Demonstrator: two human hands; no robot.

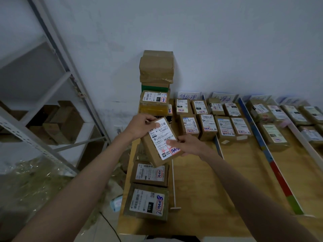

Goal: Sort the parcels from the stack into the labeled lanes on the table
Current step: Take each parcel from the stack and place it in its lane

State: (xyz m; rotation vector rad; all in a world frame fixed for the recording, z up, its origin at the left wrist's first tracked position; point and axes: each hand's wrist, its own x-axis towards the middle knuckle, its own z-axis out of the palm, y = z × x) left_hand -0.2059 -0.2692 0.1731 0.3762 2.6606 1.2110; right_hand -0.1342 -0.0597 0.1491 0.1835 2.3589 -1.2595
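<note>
The wooden counter carries lanes split by a thin white divider and a coloured divider, with handwritten lane signs leaning on the wall behind. At its back left corner stands the stack of brown parcels, upright against the wall. Rows of sorted parcels lie label-up in the lanes to the right.

Both forearms reach forward from the bottom corners and meet over the counter's left edge. The left hand comes in from the left, its fingers curled round the far upper corner of the held parcel. The right hand grips the near right edge, thumb pressed on the label. The held parcel is lifted clear of the counter, in front of the stack, above two parcels lying flat. Its label faces up; its long axis runs from far left to near right, tilted.
</note>
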